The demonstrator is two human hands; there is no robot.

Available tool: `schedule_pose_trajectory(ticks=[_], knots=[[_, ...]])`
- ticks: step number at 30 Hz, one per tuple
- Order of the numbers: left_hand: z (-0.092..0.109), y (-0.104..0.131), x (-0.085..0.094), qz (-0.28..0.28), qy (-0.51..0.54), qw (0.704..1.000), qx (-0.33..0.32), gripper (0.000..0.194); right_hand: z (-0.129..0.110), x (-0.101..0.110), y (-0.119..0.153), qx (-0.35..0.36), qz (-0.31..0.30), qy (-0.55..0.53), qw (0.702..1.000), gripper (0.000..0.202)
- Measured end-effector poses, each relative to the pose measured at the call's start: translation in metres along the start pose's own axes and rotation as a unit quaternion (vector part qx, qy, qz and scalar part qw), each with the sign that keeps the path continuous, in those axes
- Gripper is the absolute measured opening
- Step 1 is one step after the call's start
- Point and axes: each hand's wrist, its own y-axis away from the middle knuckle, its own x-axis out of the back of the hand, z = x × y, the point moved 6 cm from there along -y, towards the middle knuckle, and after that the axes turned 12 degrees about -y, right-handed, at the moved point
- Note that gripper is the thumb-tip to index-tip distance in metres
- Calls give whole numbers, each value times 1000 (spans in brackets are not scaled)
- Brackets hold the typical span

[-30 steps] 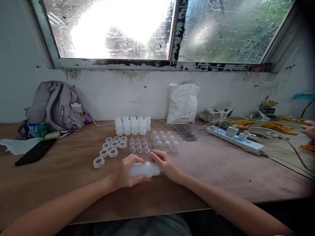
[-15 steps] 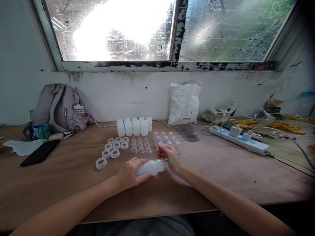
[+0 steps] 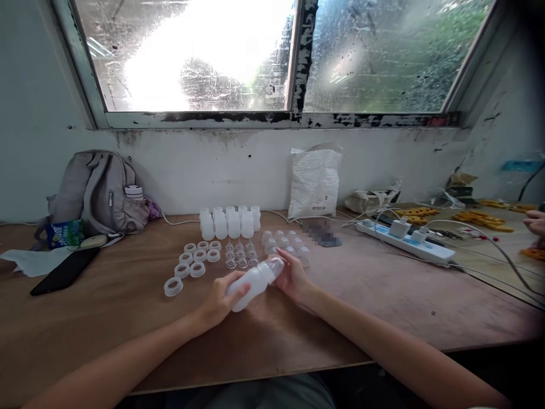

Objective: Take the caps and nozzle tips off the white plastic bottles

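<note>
A frosted white baby bottle is tilted in front of me, its top pointing up and to the right. My left hand is wrapped round the lower body of this bottle. At the top end, my right hand has its fingers closed about the clear cap. Beyond the hands stand rows of white bottles. In front of them are clear nipples, with screw rings to their left and clear dome caps to their right, partly behind my right hand.
A grey backpack and a black phone are at the left. Against the wall leans a white plastic bag. A white power strip with cables lies at the right, near yellow pieces. Another person's hand shows at the right edge.
The bottle has swung from nearly level to a steeper tilt, top end up, and sits slightly further left. My right hand has closed in round the cap. Another person's hand has appeared far right.
</note>
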Motion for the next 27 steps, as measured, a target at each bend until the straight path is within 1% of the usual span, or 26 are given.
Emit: schedule_pose_trajectory(ticks=[1, 2, 4, 6, 7, 8, 10, 12, 14, 16, 18, 19, 21, 23, 24, 25, 27], knots=[[-6, -2, -1, -8, 70, 997, 31, 36, 1, -1, 0, -5, -4, 1, 1000, 30], [-11, -4, -3, -15, 142, 988, 63, 38, 2, -2, 0, -11, -13, 6, 1000, 30], [-21, -7, -7, -27, 270, 956, 116, 40, 3, -5, 1, -17, -29, 20, 999, 31], [-27, -9, -8, -29, 354, 924, 141, 36, 5, -7, 3, -23, -36, 34, 999, 32], [-28, -10, -9, -31, 379, 914, 142, 33, 7, -8, 4, -27, -37, 41, 998, 31], [-28, -10, -9, -37, 393, 908, 139, 31, 8, -9, 4, -32, -38, 47, 998, 31], [-26, -9, -10, -52, 396, 909, 123, 31, 9, -10, 5, -37, -44, 59, 997, 31], [-23, -7, -9, -52, 364, 923, 109, 35, 10, -10, 6, -35, -51, 68, 996, 31], [-21, -9, 0, -23, 303, 948, 91, 38, 10, -10, 5, -32, -58, 77, 995, 31], [-20, -16, 19, 34, 223, 971, 72, 38, 12, -9, 4, -33, -64, 85, 994, 30], [-22, -28, 49, 110, 141, 982, 63, 39, 13, -9, 4, -36, -71, 92, 993, 29], [-26, -36, 67, 145, 99, 982, 71, 41, 14, -9, 4, -38, -76, 95, 992, 29], [-35, -51, 105, 216, 10, 973, 81, 50, 15, -10, 4, -39, -85, 101, 990, 28], [-48, -65, 142, 277, -104, 949, 106, 51, 16, -11, 5, -38, -91, 107, 989, 29], [-57, -70, 156, 294, -151, 936, 124, 51, 16, -12, 5, -38, -93, 110, 989, 30], [-67, -76, 167, 294, -192, 925, 146, 51, 17, -12, 5, -39, -94, 113, 988, 31], [-90, -83, 181, 277, -262, 906, 184, 53, 18, -13, 6, -42, -96, 120, 987, 33]])
